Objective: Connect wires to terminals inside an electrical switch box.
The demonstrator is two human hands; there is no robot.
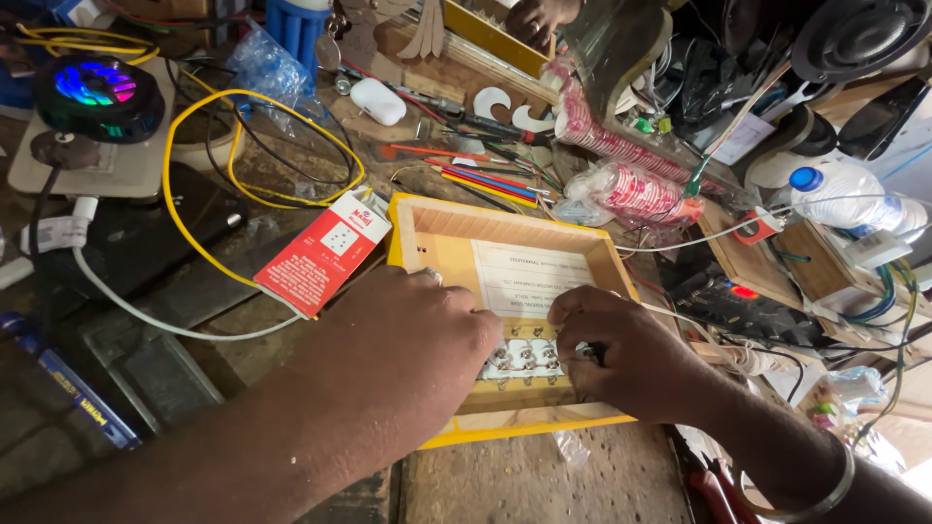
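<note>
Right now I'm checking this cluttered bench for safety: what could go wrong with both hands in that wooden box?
The left hand hides much of the white terminal part, so the right hand may be working partly unseen. The yellow cable loops close to the wooden box; a forearm could snag it. The red carton leans on the box edge and might slide off.

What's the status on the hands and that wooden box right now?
Both hands inside shallow wooden box. Left hand rests on the white terminal strip; right hand pinches at it. Red carton lies beside box.
</note>
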